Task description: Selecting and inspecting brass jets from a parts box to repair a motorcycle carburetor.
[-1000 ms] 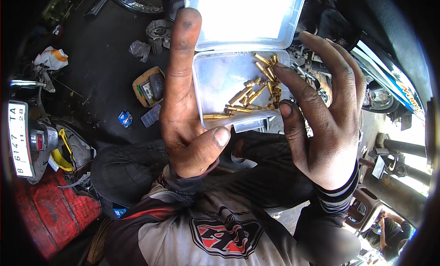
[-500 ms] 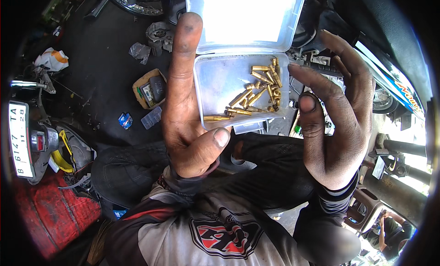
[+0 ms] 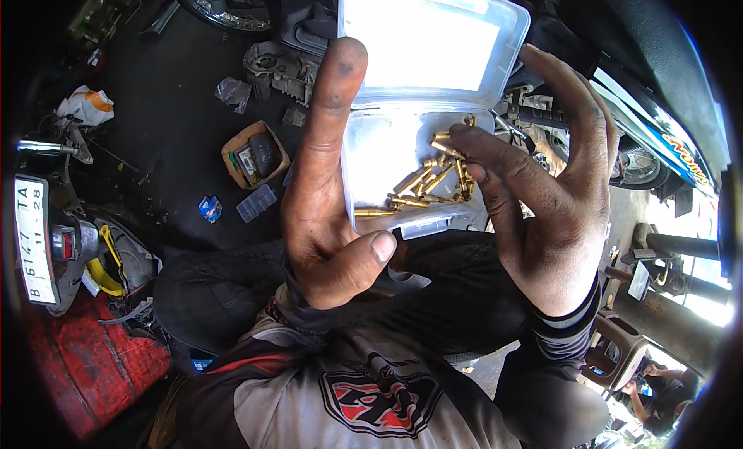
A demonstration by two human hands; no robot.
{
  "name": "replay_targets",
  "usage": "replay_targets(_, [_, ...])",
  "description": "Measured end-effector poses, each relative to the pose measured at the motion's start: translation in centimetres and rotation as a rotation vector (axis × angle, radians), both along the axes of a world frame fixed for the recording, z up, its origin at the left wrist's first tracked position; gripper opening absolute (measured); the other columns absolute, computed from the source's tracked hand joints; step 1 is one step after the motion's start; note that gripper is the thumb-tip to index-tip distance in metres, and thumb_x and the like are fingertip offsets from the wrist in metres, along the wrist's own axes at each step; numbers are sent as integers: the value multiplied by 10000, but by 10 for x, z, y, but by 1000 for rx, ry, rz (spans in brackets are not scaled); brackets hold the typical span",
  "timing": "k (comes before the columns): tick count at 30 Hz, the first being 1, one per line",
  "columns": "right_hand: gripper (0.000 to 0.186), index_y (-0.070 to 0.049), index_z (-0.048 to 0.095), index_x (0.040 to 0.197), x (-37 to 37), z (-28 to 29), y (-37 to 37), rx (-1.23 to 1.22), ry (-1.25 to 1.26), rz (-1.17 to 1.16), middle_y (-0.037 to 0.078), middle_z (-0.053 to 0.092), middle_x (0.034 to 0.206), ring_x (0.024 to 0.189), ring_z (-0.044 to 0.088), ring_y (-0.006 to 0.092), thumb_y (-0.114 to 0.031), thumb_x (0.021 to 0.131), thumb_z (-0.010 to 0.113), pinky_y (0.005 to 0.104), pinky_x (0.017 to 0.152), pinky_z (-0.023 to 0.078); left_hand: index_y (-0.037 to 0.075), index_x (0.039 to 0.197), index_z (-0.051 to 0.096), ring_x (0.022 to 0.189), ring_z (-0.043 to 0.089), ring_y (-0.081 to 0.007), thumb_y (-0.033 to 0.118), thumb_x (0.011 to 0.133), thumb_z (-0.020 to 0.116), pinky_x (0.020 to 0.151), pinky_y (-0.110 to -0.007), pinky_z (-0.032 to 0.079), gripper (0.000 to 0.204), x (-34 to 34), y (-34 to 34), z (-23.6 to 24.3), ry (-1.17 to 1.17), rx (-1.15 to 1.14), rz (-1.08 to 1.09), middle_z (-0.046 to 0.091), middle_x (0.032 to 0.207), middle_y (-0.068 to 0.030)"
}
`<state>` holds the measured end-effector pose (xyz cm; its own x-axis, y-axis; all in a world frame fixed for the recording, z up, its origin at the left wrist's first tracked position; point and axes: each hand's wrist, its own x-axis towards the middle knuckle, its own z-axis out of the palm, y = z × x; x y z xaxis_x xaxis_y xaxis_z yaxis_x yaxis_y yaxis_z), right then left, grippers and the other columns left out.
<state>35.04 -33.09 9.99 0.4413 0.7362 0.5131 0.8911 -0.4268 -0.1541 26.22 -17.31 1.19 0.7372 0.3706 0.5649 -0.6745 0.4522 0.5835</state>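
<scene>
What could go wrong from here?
1. Spill: the left hand holds the clear plastic box open; a tilt could tip out the loose brass pieces.
2. Knock-out: the right hand's fingers are in among the pile and might flick one over the rim.
3. The raised lid could swing onto them.

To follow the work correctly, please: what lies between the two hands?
In the head view, an open clear plastic box with small brass pieces inside lies between the left hand and the right hand.
</scene>
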Motion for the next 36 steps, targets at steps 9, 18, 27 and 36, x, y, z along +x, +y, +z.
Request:
replay_targets(9, [286,-201,831,986,-4,2,1,-3,36,-3,182,545,1486,1384,497,374,-78,728,823,515,1128,397,-101,1619,-48,1592,145,-346,38,695,564,1278,-453,134,1116,-10,0,2,79,-39,17,5,1721,-262])
replay_targets(18, [252,-201,829,971,-4,2,1,11,63,-3,168,538,1499,1409,472,371,-114,734,829,524,1146,370,-99,1619,-56,1598,122,-337,40,713,570,1278,-449,124,1109,-12,-1,5,120,-42,20,-5,1727,-248])
replay_targets(27, [181,-151,828,996,0,0,-2,44,62,32,215,526,1492,1406,488,388,-138,819,795,534,1136,418,90,1656,-111,1518,281,-441,93,753,646,1218,-559,296,1179,-2,-6,5,40,-96,95,118,1669,-316])
replay_targets(36, [186,-27,785,1035,9,3,-10,52,-20,67,289,495,1476,1400,506,417,-67,948,626,570,1129,434,78,1661,-102,1512,303,-434,106,721,665,1216,-565,300,1214,-1,-11,10,33,-128,166,135,1666,-320])
